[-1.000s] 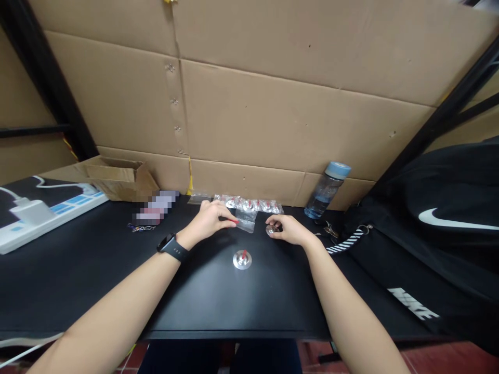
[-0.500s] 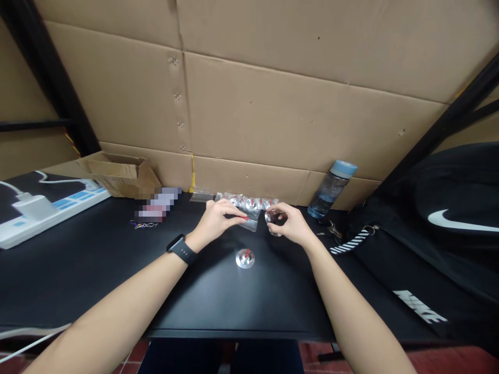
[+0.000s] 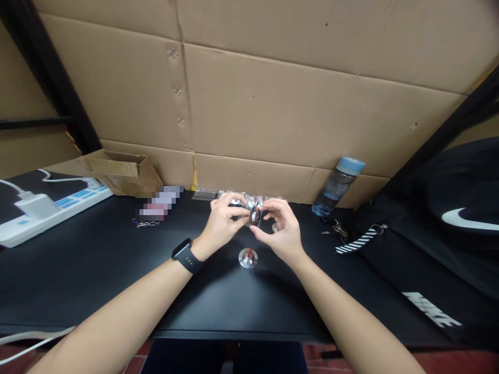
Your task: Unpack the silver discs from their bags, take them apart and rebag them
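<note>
Holding a domed metal disc [image 3: 254,215] with right fingers [image 3: 262,236] clamped; can't tell if left fingers [image 3: 236,211] grip. I'd pinch only its rim.

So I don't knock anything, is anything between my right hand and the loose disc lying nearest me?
Nothing visible stands between your right hand and the nearest loose disc, though that hand holds another disc.
</note>
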`<action>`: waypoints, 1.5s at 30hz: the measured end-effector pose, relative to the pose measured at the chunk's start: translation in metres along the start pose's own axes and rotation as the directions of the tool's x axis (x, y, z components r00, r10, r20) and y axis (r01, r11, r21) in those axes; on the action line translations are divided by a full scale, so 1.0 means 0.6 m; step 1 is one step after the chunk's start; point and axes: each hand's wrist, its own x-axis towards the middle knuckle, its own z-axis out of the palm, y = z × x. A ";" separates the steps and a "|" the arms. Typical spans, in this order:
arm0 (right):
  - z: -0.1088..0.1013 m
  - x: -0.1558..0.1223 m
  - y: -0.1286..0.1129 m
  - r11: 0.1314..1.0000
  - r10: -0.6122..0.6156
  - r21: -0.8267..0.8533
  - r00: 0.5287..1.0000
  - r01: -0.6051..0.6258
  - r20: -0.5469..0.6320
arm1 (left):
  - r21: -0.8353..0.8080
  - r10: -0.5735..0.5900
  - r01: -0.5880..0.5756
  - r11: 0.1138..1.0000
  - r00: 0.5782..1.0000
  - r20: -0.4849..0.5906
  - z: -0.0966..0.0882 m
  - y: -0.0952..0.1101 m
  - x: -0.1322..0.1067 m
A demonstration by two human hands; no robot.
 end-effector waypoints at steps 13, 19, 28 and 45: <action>0.006 -0.004 0.008 0.959 0.216 0.187 0.976 -0.214 0.014 | 0.051 -0.048 0.050 0.997 0.998 -0.047 0.004 0.016 -0.006; 0.013 -0.006 0.014 0.872 0.350 0.343 0.934 -0.350 0.065 | 0.201 -0.004 0.010 0.980 1.000 -0.029 0.003 0.015 -0.009; 0.010 -0.006 0.035 0.844 0.417 0.317 0.901 -0.433 0.121 | 0.350 0.135 -0.135 0.927 0.991 0.025 0.003 0.009 -0.011; -0.010 0.002 0.033 0.964 0.256 -0.117 0.952 -0.238 0.166 | 0.199 -0.027 0.005 0.980 0.994 0.109 -0.004 0.005 -0.002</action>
